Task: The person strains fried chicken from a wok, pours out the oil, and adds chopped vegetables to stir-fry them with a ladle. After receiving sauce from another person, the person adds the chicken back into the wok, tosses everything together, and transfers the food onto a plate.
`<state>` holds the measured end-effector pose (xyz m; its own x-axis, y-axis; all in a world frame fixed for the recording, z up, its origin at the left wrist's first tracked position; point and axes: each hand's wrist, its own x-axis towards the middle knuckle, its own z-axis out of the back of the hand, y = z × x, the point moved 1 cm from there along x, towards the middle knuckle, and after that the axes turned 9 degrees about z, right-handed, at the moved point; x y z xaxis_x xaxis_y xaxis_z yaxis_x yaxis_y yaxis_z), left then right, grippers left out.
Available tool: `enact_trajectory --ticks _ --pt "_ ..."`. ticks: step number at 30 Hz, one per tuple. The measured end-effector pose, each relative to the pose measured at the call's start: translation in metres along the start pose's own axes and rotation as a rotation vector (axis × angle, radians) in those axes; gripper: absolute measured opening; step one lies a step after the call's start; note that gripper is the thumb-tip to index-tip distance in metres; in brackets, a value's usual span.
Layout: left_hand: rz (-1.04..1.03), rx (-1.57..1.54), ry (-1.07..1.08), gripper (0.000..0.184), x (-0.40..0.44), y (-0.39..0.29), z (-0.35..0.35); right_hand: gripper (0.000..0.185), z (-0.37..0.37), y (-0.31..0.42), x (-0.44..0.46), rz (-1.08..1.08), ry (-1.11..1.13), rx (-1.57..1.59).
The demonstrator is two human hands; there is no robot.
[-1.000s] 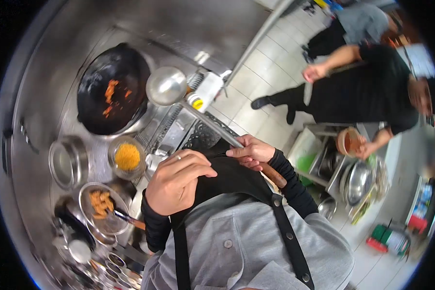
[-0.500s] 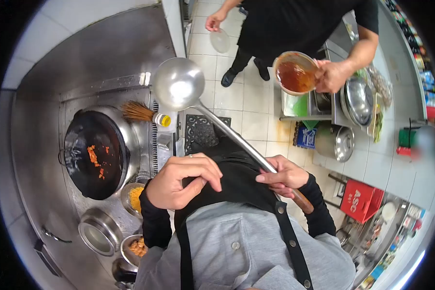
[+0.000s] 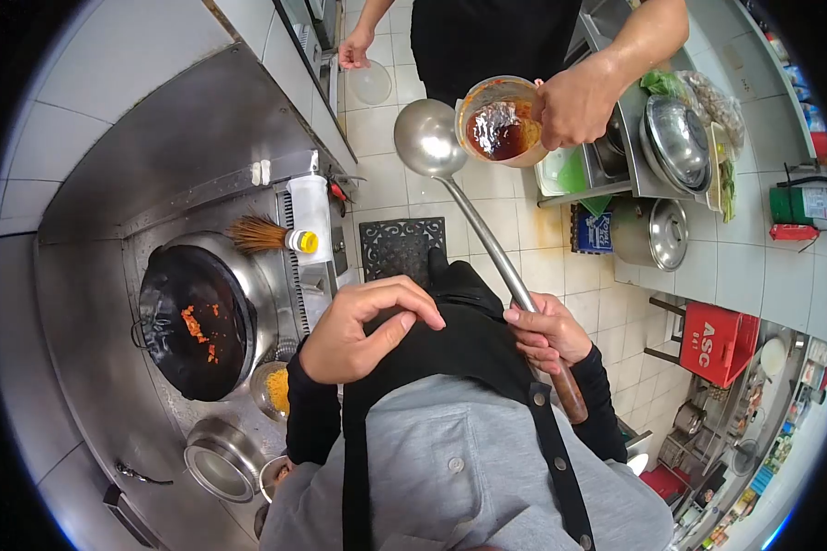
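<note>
My right hand (image 3: 549,332) is wrapped round the handle of a long metal ladle (image 3: 492,243), near its wooden grip. The ladle's round bowl is raised far out in front, beside the rim of a tub (image 3: 501,124) of dark red sauce; whether they touch I cannot tell. A co-worker's hand (image 3: 581,99) grips that tub, which is tilted towards the ladle. Over my black apron (image 3: 450,344) hangs my left hand (image 3: 372,329), empty, its fingers curved and the thumb apart. The co-worker's other hand (image 3: 356,48) holds a translucent round lid (image 3: 370,83).
On the left, a black wok (image 3: 198,321) with orange-red bits sits on the steel range. Near it are a brush (image 3: 257,234), a yellow-capped container (image 3: 301,241), a bowl of yellow food (image 3: 277,390) and a metal pot (image 3: 220,462). A red crate (image 3: 719,344) stands at the right.
The co-worker has come close and brought the sauce tub beside the ladle's bowl. The ladle has swung forward and to the right in my right hand. My view has turned.
</note>
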<state>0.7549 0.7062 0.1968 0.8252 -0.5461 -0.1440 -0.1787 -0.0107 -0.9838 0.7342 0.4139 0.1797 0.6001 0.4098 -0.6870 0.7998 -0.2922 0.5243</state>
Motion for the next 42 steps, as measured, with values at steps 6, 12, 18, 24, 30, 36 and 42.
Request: enact_trajectory --ticks 6,12,18,24,30,36,42 --pt "0.023 0.034 -0.024 0.021 -0.007 -0.004 -0.015 0.019 0.007 0.007 0.004 0.044 -0.075 -0.035" --pt "-0.058 0.097 0.078 0.021 -0.008 -0.015 -0.025 0.026 0.013 0.017 0.006 0.065 -0.091 -0.077" --pt "-0.079 0.098 0.028 0.019 -0.008 -0.014 -0.03 0.027 0.016 0.02 0.006 0.097 -0.091 -0.076" --pt "-0.078 0.1 0.009 0.02 -0.007 -0.013 -0.03 0.027 0.021 0.022 0.002 0.111 -0.117 -0.084" --pt "-0.075 0.093 0.002 0.02 -0.002 -0.014 -0.03 0.029 0.025 0.024 -0.001 0.12 -0.133 -0.095" --pt "-0.067 0.105 -0.001 0.021 0.003 -0.014 -0.029 0.029 0.022 0.024 -0.004 0.127 -0.157 -0.09" --pt "-0.046 0.113 0.019 0.017 0.007 -0.017 -0.025 0.029 0.021 0.031 -0.008 0.141 -0.149 -0.119"
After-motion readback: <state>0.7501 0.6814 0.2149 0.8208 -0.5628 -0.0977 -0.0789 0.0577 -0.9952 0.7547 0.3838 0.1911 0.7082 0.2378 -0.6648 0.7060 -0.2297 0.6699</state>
